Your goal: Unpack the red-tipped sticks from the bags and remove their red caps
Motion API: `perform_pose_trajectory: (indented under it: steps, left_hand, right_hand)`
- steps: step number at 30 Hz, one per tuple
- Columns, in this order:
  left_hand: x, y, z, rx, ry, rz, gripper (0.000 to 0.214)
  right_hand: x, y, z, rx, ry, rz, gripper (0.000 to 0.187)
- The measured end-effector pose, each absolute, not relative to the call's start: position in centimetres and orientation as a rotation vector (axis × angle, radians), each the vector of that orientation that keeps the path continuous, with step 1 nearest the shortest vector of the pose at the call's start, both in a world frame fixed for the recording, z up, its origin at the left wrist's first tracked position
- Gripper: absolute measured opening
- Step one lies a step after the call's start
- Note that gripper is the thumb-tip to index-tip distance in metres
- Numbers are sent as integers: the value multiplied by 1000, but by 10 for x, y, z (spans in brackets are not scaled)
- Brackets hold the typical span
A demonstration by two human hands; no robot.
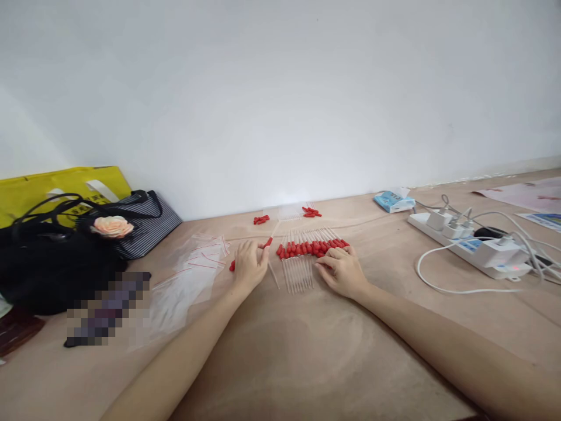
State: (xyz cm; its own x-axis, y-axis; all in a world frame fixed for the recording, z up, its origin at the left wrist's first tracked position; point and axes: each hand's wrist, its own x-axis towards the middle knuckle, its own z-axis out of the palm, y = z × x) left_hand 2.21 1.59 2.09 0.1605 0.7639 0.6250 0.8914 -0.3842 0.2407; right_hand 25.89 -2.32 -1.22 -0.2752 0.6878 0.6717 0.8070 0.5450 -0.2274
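A row of clear droppers with red rubber bulbs [307, 248] lies side by side on the brown tabletop [280, 351]. My right hand [342, 270] rests on the right end of the row, fingers curled over the bulbs. My left hand [249, 263] sits just left of the row, fingers pinched on one dropper [268, 241] whose red bulb shows at the fingertips. Another red bulb [232, 266] pokes out at the left edge of that hand. Loose red bulbs [260, 220] and a second small heap of red bulbs [311, 212] lie farther back near the wall.
Clear zip bags [193, 275] are spread left of my left hand. A black bag with a pink flower [113, 226], a striped bag [149, 225] and a yellow bag [65, 184] stand at the left. A white power strip [473, 245] with cables and a tissue pack [394, 200] lie at the right.
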Motion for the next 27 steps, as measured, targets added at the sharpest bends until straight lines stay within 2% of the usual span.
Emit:
perform_pose_trajectory:
  steps: [3,7,9,13,19,27]
  left_hand:
    - [3,-7,18,-2381,-1471,-1044,17]
    - [-9,-30,14,-2588,-1259,-961,13]
    - [-7,-33,13,-2644,-1185,-928,11]
    - [2,-30,12,-2767,-1058,-911,10]
    - [7,-30,11,-2793,-985,-882,11]
    - [18,-30,10,-2751,-903,-820,23]
  right_hand:
    - [258,-24,-12,-1126,-2020,-178,22]
    - [253,-29,-7,-1006,-2093,-188,44]
    - [250,-31,-5,-956,-2182,-220,47]
    - [243,-31,-6,-920,-2279,-288,40]
    - [238,-27,-10,-861,-2259,-256,19]
    - [234,-31,-8,-763,-2226,-287,18]
